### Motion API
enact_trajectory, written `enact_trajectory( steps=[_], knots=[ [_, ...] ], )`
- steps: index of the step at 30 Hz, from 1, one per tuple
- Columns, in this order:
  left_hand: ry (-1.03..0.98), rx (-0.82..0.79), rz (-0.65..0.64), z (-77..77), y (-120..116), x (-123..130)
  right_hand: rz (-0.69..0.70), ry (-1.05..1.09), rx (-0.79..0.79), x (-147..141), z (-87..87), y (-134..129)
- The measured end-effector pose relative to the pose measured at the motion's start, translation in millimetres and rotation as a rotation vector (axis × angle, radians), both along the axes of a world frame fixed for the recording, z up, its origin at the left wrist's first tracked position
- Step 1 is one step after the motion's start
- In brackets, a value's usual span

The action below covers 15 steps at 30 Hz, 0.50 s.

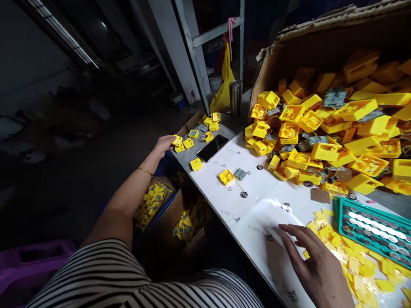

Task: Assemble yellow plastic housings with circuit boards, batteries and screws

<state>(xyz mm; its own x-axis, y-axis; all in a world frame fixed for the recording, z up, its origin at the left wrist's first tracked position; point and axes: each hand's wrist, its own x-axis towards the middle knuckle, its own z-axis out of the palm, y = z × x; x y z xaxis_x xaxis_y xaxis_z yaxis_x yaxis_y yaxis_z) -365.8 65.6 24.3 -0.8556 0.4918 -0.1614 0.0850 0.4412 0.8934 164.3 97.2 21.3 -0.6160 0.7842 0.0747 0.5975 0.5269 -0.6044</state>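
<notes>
My left hand (165, 143) reaches to the table's far left corner, its fingers closed on a yellow housing (177, 140). Other yellow housings (188, 143) lie beside it. Over the white sheet (257, 231) my right hand (310, 256) is held with its fingers apart and nothing in it. Beyond that hand are a few small silver button cells (286, 207). Near the middle of the sheet sits an open yellow housing (226, 177), with a circuit board (240, 173) and a wired black disc (244, 194) beside it.
A phone (212, 148) lies near the back. A large carton (269, 64) spills yellow housings at the right. Nearer are a green tray (340, 216) of round cells and loose yellow pieces (356, 261). Boxes of yellow parts (152, 201) stand below the left table edge.
</notes>
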Motion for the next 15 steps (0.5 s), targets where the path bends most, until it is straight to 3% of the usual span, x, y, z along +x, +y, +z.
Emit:
enact_trajectory(
  steps=[5, 15],
  knots=[
    [0.023, -0.039, -0.084, -17.5, 16.9, -8.1, 0.056, -0.017, -0.058, -5.4, -2.6, -1.0],
    [0.094, -0.046, -0.095, -37.2, 30.0, -6.1, 0.065, 0.003, -0.063, -4.6, -8.9, -5.1]
  ],
)
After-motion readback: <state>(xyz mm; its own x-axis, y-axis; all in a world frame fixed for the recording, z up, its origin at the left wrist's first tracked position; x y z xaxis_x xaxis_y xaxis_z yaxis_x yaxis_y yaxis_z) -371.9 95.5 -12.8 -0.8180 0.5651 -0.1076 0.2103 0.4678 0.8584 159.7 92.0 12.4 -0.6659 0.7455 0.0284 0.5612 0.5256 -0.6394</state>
